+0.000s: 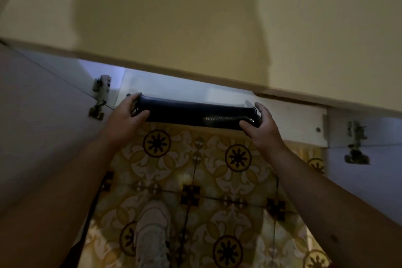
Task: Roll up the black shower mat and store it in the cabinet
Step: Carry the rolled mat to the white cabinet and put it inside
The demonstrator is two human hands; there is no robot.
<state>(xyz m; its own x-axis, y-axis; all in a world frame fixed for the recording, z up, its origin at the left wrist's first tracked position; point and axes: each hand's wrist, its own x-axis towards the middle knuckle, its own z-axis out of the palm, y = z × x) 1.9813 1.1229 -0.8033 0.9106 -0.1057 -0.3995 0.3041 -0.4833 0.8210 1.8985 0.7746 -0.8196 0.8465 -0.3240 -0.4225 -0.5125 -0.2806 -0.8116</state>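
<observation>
The black shower mat (195,113) is rolled into a tight tube and held level between both hands at the mouth of the open cabinet (289,119), just under the edge of the desk (195,28). The left hand (125,118) clamps one end: its fingers (136,98) curl over the top and the thumb presses the near side. The right hand (264,128) grips the other end the same way, fingertips wrapped over the end so that the tips are partly hidden behind the roll. A ribbed strip of the mat's edge shows just left of the right thumb. Beyond the fingers the cabinet's interior is cut off by the desk overhang; only a pale strip shows. Door hinges (101,95) flank the hands, dim and blurred. Below the wrists lies patterned floor tile (195,180) and a blurred shoe (153,230).
</observation>
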